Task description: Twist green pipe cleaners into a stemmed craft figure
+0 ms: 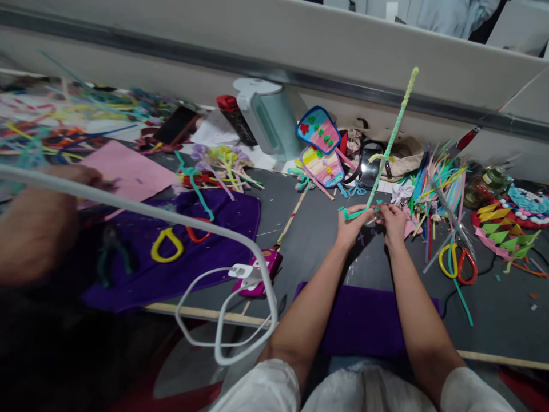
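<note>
A long twisted pipe cleaner, yellow at its top and green to teal lower down, rises upright with a short yellow side piece partway up. My left hand is closed on its lower end, where a teal part bends off to the left. Close beside it, my right hand pinches a small teal pipe cleaner piece at the base of the stem. Fingers partly hide the join, so I cannot tell how the pieces meet. A folded purple cloth lies below my forearms.
Scissors and a bundle of coloured pipe cleaners lie right. Behind stand a kettle and two decorated cupcake shapes. A magenta power strip and white cable lie left, near another person's hand and pliers.
</note>
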